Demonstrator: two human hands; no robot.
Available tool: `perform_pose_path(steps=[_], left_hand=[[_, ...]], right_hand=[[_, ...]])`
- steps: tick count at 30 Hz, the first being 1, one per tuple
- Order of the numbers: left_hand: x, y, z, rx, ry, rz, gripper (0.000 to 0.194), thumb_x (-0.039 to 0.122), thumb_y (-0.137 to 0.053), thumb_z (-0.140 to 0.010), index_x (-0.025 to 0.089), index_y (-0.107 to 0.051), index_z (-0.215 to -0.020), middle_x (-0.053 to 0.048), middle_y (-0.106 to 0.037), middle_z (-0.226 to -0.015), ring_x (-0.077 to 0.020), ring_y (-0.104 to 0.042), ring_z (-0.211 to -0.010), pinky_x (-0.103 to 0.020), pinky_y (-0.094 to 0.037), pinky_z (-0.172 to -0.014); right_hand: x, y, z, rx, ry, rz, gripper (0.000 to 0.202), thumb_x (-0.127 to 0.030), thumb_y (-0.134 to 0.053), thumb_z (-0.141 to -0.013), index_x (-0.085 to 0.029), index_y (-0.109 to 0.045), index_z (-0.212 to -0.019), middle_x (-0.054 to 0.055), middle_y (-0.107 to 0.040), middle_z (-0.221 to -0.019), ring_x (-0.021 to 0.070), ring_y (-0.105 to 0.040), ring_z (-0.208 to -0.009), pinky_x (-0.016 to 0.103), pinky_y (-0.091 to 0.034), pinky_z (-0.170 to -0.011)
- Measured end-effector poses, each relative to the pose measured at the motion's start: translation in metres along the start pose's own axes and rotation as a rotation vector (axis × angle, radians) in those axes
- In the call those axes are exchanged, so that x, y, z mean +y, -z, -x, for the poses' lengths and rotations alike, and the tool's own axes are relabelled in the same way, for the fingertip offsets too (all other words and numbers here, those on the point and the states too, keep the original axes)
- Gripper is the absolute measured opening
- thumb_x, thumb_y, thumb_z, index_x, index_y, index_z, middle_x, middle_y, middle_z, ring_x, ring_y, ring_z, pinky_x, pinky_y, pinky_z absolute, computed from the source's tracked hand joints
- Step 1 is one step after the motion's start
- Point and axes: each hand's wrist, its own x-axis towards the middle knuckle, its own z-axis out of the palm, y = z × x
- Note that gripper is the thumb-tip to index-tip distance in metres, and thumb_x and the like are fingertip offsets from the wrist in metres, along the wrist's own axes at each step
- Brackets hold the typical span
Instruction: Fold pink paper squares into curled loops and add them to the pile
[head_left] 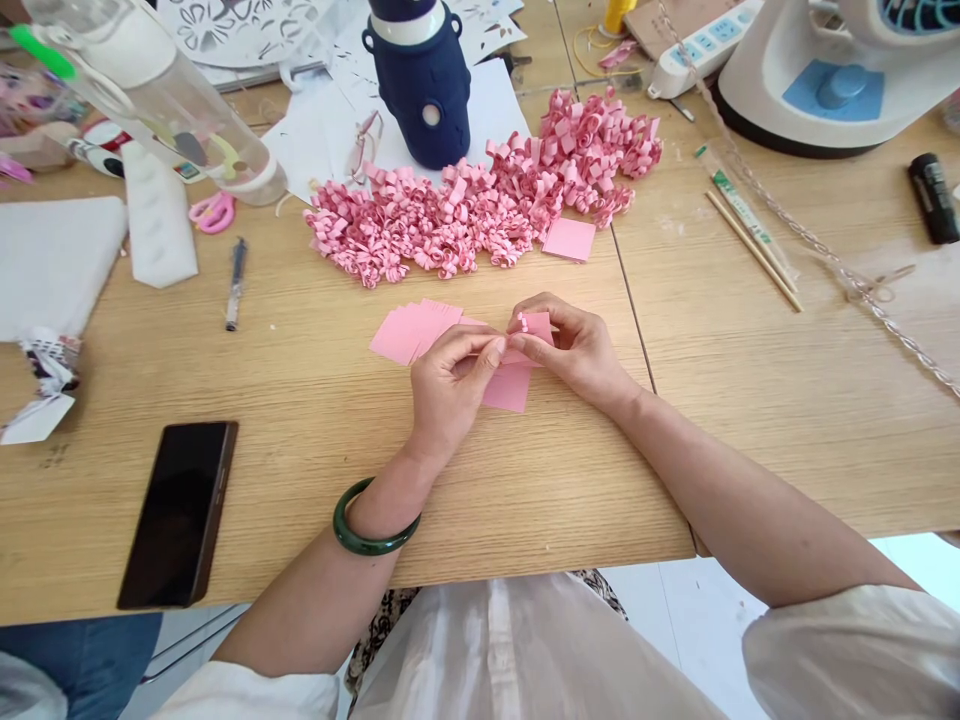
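Curling 1 pink paper square (525,345), pinched by the left hand (448,385) and right hand (577,350), just nearer than the curled pile (480,205).
Next likely needs tighter finger rolling; flat squares (412,330) wait left of it.

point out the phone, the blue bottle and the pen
phone (178,514), head view, middle of its dark screen
blue bottle (422,95), head view, front of its body, just above the pale round button
pen (236,283), head view, middle of its barrel
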Motion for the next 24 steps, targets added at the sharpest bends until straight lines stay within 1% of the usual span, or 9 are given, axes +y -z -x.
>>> perform_pose_path(steps=[3, 7, 10, 13, 16, 19, 22, 24], left_hand=[[-0.0003, -0.0005, 0.0008, -0.001, 0.004, 0.015, 0.009, 0.028, -0.073, -0.086, 0.022, -0.076, -0.080, -0.001, -0.073, -0.088, -0.0133, -0.069, -0.086, -0.024, -0.058, -0.076], [-0.0019, 0.0000, 0.0004, 0.040, 0.024, 0.006, 0.003, 0.023, -0.075, -0.083, 0.022, -0.078, -0.083, -0.002, -0.073, -0.092, -0.0141, -0.069, -0.091, -0.025, -0.060, -0.079], [-0.0041, 0.0003, -0.0003, 0.034, 0.061, 0.026, 0.004, 0.024, -0.075, -0.082, 0.021, -0.077, -0.085, -0.003, -0.072, -0.094, -0.0151, -0.069, -0.094, -0.027, -0.061, -0.082], [-0.0065, -0.0002, -0.0004, 0.034, 0.063, 0.070, 0.005, 0.025, -0.075, -0.082, 0.021, -0.077, -0.085, -0.003, -0.072, -0.095, -0.0155, -0.069, -0.096, -0.028, -0.061, -0.083], [-0.0080, -0.0011, 0.0002, 0.031, 0.066, 0.099, 0.006, 0.026, -0.076, -0.081, 0.022, -0.076, -0.085, -0.003, -0.072, -0.095, -0.0153, -0.069, -0.095, -0.027, -0.061, -0.082], [-0.0079, -0.0011, 0.0008, 0.002, 0.083, 0.085, 0.007, 0.028, -0.076, -0.082, 0.021, -0.076, -0.084, -0.003, -0.072, -0.094, -0.0152, -0.069, -0.094, -0.026, -0.061, -0.080], [-0.0062, 0.0000, 0.0007, 0.000, 0.058, 0.062, 0.010, 0.029, -0.076, -0.083, 0.022, -0.077, -0.090, -0.003, -0.072, -0.099, -0.0150, -0.069, -0.096, -0.026, -0.060, -0.081], [-0.0045, 0.0011, 0.0003, 0.023, 0.026, 0.049, 0.014, 0.029, -0.076, -0.084, 0.023, -0.077, -0.096, -0.004, -0.072, -0.103, -0.0152, -0.068, -0.099, -0.026, -0.060, -0.082]], right_hand=[[0.0023, -0.0001, 0.0000, -0.010, 0.040, 0.020, 0.034, -0.054, -0.078, -0.077, -0.021, -0.068, -0.081, 0.004, -0.064, -0.090, 0.0167, -0.058, -0.085, 0.030, -0.050, -0.072], [0.0026, -0.0002, 0.0008, 0.026, 0.015, 0.061, 0.029, -0.048, -0.075, -0.080, -0.021, -0.067, -0.079, 0.004, -0.064, -0.088, 0.0170, -0.057, -0.084, 0.030, -0.049, -0.071], [0.0005, -0.0007, 0.0012, 0.029, 0.011, 0.060, 0.027, -0.046, -0.074, -0.080, -0.020, -0.066, -0.079, 0.004, -0.064, -0.088, 0.0166, -0.057, -0.084, 0.030, -0.049, -0.071], [-0.0012, -0.0010, 0.0012, 0.005, 0.008, 0.040, 0.030, -0.049, -0.076, -0.078, -0.020, -0.067, -0.081, 0.003, -0.064, -0.088, 0.0163, -0.058, -0.083, 0.029, -0.051, -0.072], [-0.0014, -0.0010, 0.0012, 0.002, 0.012, 0.034, 0.031, -0.050, -0.076, -0.078, -0.020, -0.067, -0.082, 0.003, -0.064, -0.087, 0.0159, -0.059, -0.081, 0.030, -0.052, -0.075], [-0.0011, -0.0009, 0.0014, 0.021, 0.006, 0.037, 0.030, -0.048, -0.075, -0.079, -0.019, -0.067, -0.082, 0.003, -0.064, -0.085, 0.0158, -0.059, -0.080, 0.030, -0.052, -0.076], [-0.0010, -0.0007, 0.0017, 0.025, -0.004, 0.034, 0.027, -0.044, -0.074, -0.080, -0.019, -0.066, -0.082, 0.002, -0.064, -0.084, 0.0156, -0.058, -0.079, 0.030, -0.051, -0.076], [-0.0009, -0.0004, 0.0019, 0.023, -0.005, 0.041, 0.025, -0.042, -0.073, -0.081, -0.018, -0.066, -0.081, 0.002, -0.063, -0.083, 0.0150, -0.057, -0.078, 0.029, -0.050, -0.075]])
